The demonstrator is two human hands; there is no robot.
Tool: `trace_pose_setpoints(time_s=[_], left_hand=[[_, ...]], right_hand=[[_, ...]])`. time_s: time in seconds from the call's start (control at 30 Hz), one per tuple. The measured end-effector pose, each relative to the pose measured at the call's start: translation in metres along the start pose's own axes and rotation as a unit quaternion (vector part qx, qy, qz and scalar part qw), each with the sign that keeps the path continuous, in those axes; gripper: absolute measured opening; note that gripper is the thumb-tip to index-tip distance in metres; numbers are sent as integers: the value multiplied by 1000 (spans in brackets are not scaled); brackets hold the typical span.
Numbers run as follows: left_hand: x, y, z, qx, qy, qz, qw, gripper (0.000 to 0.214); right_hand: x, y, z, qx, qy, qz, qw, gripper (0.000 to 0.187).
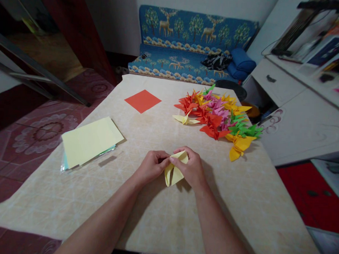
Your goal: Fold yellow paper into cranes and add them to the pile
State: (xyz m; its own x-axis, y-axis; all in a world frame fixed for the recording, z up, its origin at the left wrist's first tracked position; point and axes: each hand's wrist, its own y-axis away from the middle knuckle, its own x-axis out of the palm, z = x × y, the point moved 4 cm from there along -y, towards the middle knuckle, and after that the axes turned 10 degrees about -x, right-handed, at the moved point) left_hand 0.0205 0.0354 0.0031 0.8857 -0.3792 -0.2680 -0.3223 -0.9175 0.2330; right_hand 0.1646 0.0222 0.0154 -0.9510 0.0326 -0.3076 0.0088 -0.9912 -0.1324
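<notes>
- Closest to me, over the near half of the cloth-covered table [159, 224], I have a folded pale-yellow paper [177, 175] between both hands.
- My left hand [153, 166] pinches its left edge, thumb and fingers drawn in narrow.
- My right hand [193, 167] grips its right side, thumb across the face and fingers behind; the lower flaps stand slightly apart.
- Off to the left I see a stack of paper [91, 140], pale yellow on top, with blue-green showing under its edge.
- Farther right, an orange paper crane [240, 145] lies at the near end of a crowded cluster of red, pink, green and orange cranes [211, 121].
- A pale-yellow crane [186, 120] sits at the cluster's left side.
- Farther across lies a flat red square [143, 101].
- Beyond the table stands a blue, deer-patterned sofa [178, 63].
</notes>
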Motion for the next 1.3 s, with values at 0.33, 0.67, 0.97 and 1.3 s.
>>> trace_pose_setpoints(time_s=[0.33, 0.67, 0.97, 1.3], left_hand=[[1, 0, 2, 8, -21, 24, 999, 37], [3, 4, 4, -56, 52, 65, 995, 33], [3, 3, 8, -107, 107, 76, 986, 37], [3, 2, 7, -80, 66, 44, 994, 38]], right_hand=[[0, -2, -8, 1, -38, -48, 998, 13], [-9, -4, -11, -23, -54, -71, 996, 14], [-19, -6, -4, -46, -75, 29, 996, 28], [-21, -6, 0, -78, -27, -43, 996, 12]])
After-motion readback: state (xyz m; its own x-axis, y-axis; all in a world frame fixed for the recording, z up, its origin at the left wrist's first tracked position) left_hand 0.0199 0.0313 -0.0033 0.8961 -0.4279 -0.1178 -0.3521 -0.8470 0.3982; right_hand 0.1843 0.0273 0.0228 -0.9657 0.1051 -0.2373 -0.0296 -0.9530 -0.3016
